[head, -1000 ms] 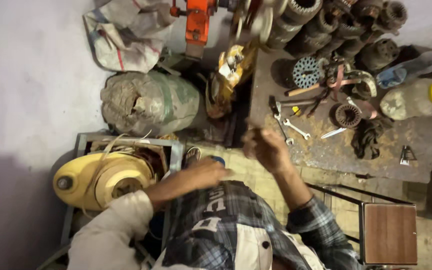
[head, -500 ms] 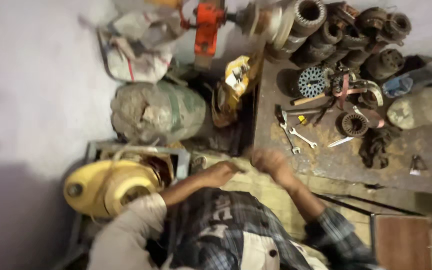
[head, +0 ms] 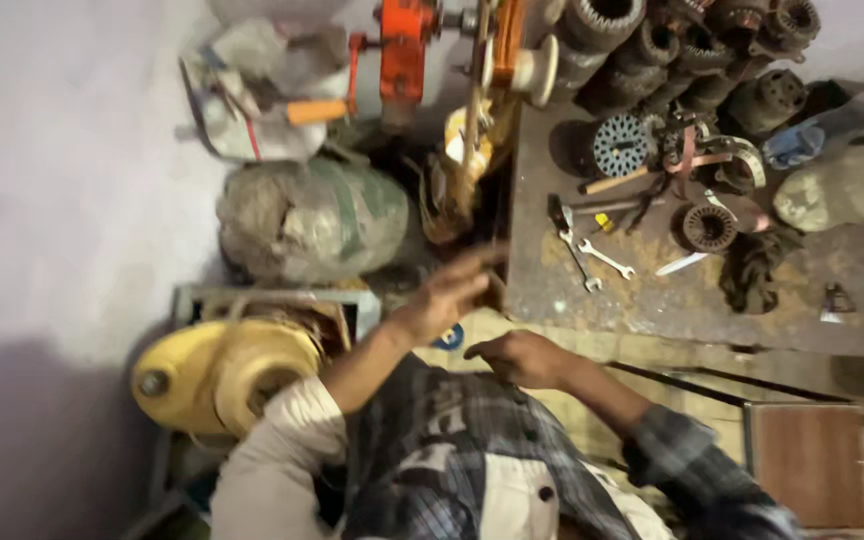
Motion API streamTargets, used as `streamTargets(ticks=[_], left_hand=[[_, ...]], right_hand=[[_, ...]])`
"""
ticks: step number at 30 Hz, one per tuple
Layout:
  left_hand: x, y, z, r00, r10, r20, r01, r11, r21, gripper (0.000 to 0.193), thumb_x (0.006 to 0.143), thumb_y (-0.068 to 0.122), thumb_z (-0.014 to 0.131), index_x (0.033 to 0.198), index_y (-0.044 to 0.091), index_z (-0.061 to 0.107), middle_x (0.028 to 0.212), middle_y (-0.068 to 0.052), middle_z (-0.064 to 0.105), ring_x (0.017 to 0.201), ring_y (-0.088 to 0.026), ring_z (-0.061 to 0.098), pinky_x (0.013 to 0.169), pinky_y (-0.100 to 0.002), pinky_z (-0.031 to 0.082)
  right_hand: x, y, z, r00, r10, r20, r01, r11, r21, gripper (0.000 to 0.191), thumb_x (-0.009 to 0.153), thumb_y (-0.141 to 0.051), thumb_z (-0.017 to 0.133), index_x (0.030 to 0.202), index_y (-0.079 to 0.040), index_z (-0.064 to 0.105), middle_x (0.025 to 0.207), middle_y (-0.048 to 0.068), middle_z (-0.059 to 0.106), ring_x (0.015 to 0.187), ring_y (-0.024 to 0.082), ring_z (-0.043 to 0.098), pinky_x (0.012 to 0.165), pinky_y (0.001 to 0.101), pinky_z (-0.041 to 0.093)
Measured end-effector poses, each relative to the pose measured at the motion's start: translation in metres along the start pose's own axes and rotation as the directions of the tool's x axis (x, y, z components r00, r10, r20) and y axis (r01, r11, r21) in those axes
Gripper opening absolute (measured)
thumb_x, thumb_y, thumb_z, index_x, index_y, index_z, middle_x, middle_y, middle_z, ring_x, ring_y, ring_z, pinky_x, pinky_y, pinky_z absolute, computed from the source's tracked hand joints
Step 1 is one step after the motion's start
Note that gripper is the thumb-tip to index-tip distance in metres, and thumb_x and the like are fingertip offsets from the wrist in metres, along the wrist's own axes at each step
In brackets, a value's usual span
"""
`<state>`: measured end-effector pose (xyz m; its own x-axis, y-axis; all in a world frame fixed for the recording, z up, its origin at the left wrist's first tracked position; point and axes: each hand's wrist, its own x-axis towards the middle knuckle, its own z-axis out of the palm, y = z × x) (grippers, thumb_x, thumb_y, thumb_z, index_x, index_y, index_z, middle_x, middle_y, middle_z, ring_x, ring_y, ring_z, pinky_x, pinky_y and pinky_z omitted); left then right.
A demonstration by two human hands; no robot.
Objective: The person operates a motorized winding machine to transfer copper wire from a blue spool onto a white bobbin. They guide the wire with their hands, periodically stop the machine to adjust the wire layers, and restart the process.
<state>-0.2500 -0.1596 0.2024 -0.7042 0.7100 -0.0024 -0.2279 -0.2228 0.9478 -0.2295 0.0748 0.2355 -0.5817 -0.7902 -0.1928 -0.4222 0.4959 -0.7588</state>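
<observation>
My left hand (head: 449, 292) is raised with its fingers spread, blurred, just short of the near left corner of a rusty metal workbench (head: 652, 305). It holds nothing. My right hand (head: 518, 357) hangs lower, over my plaid shirt, fingers curled in, and nothing shows in it. Two small spanners (head: 592, 262) lie on the bench a short way beyond my left hand. A yellow motor housing (head: 227, 370) sits in a metal frame under my left forearm.
The bench carries several wound stator cores (head: 652, 50), a round finned disc (head: 619, 145), a dark rag (head: 752, 265) and a plastic bottle with a yellow cap (head: 837, 190). A tied sack (head: 312, 220) and an orange machine (head: 407, 50) lie behind. A brown stool (head: 810, 465) stands at right.
My left hand has risen from my lap toward the bench corner and spread open. My right hand has dropped back from the bench edge toward my body. The view has shifted slightly.
</observation>
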Motion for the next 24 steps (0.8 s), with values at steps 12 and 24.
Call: streamTargets(ticks=[12,24], left_hand=[[0.003,0.04,0.008,0.992,-0.12,-0.049,0.115,0.989,-0.092,0.038,0.106,0.017,0.048,0.141,0.018,0.062,0.105,-0.017,0.065,0.095,-0.035,0.056,0.089,-0.045,0.044],[0.004,0.009,0.002,0.995,0.046,-0.085,-0.051,0.998,-0.049,0.019,0.115,0.018,0.052,0.129,0.01,0.062,0.112,-0.012,0.065,0.103,-0.029,0.061,0.091,-0.045,0.049]], right_hand=[[-0.006,0.023,0.016,0.999,-0.036,-0.008,0.035,0.992,-0.125,0.034,0.097,-0.015,0.062,0.129,-0.005,0.067,0.092,0.012,0.072,0.077,0.029,0.068,0.066,0.043,0.053],[-0.008,0.017,0.003,0.997,0.044,0.066,-0.037,0.993,-0.111,0.038,0.1,-0.022,0.055,0.135,-0.012,0.066,0.094,0.011,0.075,0.079,0.027,0.069,0.069,0.0404,0.054]])
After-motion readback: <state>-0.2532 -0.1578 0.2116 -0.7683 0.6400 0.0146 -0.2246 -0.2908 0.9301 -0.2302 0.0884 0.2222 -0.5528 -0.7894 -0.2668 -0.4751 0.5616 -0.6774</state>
